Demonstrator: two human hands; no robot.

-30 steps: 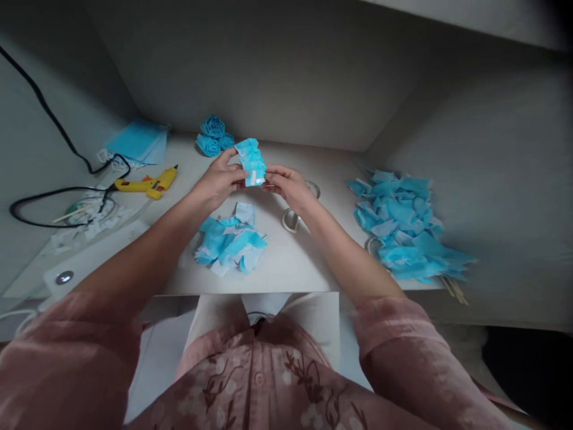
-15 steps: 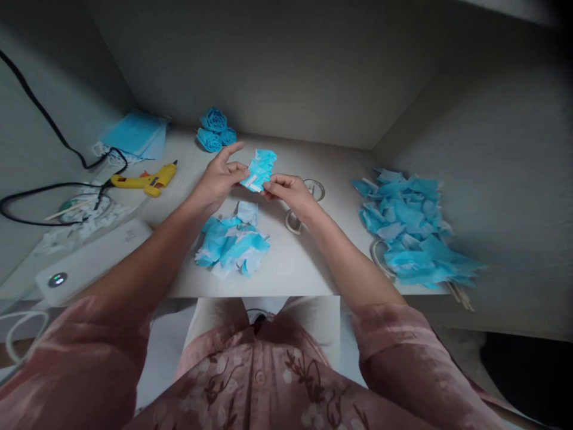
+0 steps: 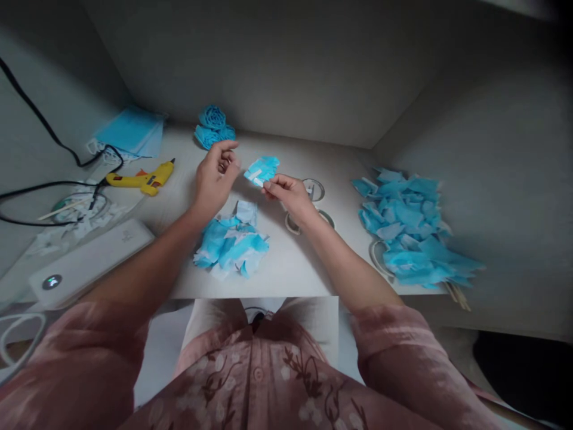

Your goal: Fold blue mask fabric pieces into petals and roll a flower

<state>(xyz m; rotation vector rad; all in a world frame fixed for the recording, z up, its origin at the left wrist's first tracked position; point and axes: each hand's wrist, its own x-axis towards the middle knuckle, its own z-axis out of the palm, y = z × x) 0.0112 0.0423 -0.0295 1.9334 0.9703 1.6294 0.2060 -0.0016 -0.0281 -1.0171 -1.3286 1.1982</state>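
A crumpled blue piece of material (image 3: pixel 261 169) with a small white strip on it is pinched between the thumb and fingers of my right hand (image 3: pixel 287 192). Just left of it, apart from the piece, my left hand (image 3: pixel 217 173) is raised with its fingers curled and its thumb near the fingertips; whether something small is between them cannot be made out. Below my hands lies a loose heap of blue and white pieces (image 3: pixel 233 245). Behind my left hand sit several rolled blue flowers (image 3: pixel 213 117).
A yellow glue gun (image 3: pixel 142 180), a stack of blue masks (image 3: pixel 129 132), black cables and a white power bank (image 3: pixel 92 263) lie left. Tape rolls (image 3: pixel 316 190) are beside my right wrist. A larger blue heap (image 3: pixel 405 221) and thin sticks (image 3: pixel 457 295) lie right.
My left hand has come off the blue piece and moved a little left, its fingers curling. The piece stays in my right hand and has tilted and lowered slightly.
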